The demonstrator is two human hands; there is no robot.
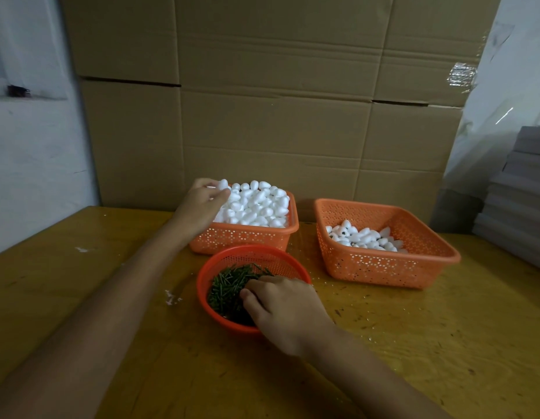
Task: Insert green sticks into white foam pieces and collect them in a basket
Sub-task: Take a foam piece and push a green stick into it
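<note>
Green sticks slant mostly far-right; left hand pinches foam piece.

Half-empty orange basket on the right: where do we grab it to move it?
Likely the basket by its flared rim at the near right corner, coming from the right: the lip juts out, that side is free, and the foam pieces sit toward the left inside.

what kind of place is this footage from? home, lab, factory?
Probably a small workshop or packing storeroom doing hand assembly: stacked cardboard cartons fill the background, orange baskets hold bulk white foam pieces and green sticks, and the wooden table is worn and scuffed.
</note>
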